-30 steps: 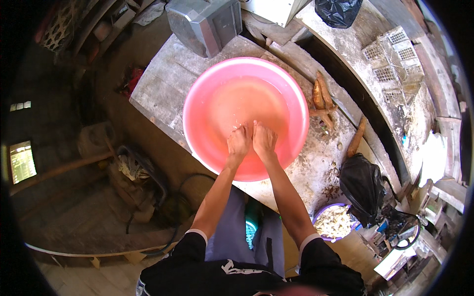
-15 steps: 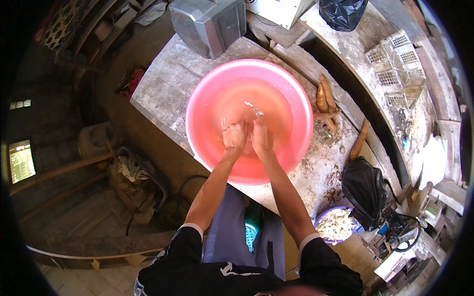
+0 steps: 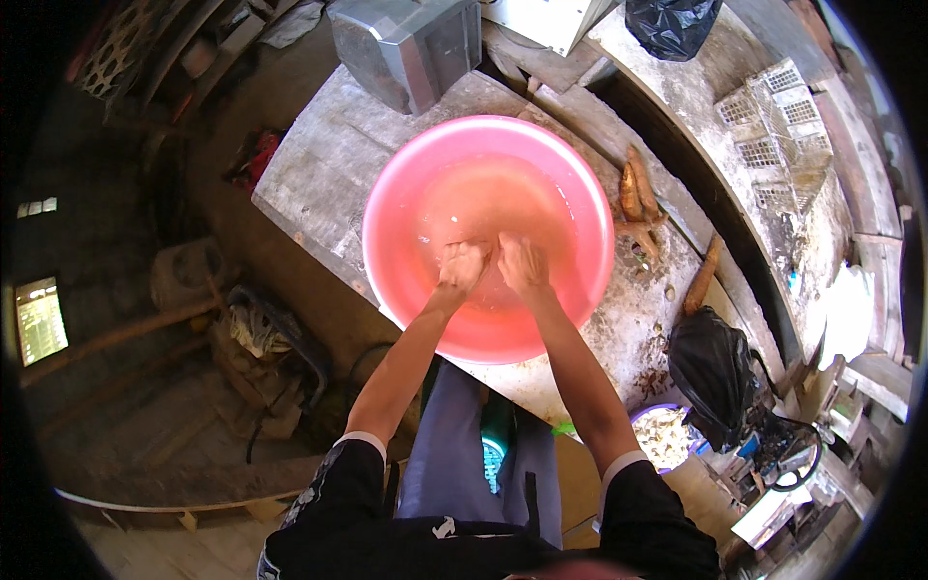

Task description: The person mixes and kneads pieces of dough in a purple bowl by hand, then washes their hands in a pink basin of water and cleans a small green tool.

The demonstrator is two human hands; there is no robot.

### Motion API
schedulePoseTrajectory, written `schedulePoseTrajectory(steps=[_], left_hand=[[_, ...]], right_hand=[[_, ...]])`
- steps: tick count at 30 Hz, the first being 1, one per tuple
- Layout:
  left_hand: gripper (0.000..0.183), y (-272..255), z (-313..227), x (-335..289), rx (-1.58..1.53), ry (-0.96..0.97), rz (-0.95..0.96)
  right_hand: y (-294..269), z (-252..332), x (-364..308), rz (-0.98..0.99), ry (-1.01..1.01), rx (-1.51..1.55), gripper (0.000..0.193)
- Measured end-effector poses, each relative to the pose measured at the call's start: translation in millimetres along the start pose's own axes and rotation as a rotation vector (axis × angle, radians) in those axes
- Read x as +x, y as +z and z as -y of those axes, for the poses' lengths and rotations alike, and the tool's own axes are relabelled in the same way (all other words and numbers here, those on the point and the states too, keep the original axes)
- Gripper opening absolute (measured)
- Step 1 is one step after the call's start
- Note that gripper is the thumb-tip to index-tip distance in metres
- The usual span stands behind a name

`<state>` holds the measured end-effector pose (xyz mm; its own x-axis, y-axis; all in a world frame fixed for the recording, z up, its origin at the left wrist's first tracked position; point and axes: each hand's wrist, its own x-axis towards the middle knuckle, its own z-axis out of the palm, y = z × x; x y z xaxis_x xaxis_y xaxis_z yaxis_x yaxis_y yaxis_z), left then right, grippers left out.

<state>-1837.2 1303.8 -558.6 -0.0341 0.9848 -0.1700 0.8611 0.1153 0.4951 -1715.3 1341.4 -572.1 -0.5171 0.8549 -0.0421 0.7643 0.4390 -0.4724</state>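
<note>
A large pink basin (image 3: 391, 208) holds cloudy, brownish water (image 3: 483, 198). Both of my hands are inside it, close together at the near half of the water. My left hand (image 3: 465, 263) is closed, its fingers curled and partly under the surface. Just to its right, my right hand (image 3: 523, 262) is curled too, knuckles up. A thin dark edge shows between the two hands, but whatever they hold is hidden by the fingers and the murky water.
The basin stands on a worn table (image 3: 319, 159). Brown roots (image 3: 630, 193) lie right of it, with another long root (image 3: 704, 275) nearer a black plastic bag (image 3: 715, 372). A purple-rimmed tub of pale pieces (image 3: 662, 440) sits lower right. Behind stands a grey box (image 3: 411, 58).
My two hands have shifted slightly apart within the water, the right one a little to the right. Both elbows have spread outward. The basin stays in place.
</note>
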Motion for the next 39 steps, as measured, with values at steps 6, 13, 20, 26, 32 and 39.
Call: schedulePoseTrajectory(steps=[6,13,20,26,32,39], left_hand=[[0.008,1,6,4,0.065,0.108,-0.254],[0.017,4,-27,7,0.04,-0.213,0.155],[0.008,9,-134,-74,-0.019,-0.036,-0.07],[0.029,43,-301,-210,0.038,0.412,-0.207],[0.035,129,-441,-350,-0.025,0.44,-0.043],[0.041,190,-487,-416,0.304,0.406,0.34]], right_hand=[[-16,12,-2,-0.123,0.062,-0.038,0.015],[-2,-16,-27,-0.259,0.058,0.0,0.008],[-109,-14,-136,-0.088,0.228,0.022,0.018],[-203,-97,-341,-0.315,0.281,-0.187,0.048],[-288,-142,-527,-0.331,0.319,-0.044,0.019],[-288,-173,-616,-0.467,0.235,-0.02,0.019]])
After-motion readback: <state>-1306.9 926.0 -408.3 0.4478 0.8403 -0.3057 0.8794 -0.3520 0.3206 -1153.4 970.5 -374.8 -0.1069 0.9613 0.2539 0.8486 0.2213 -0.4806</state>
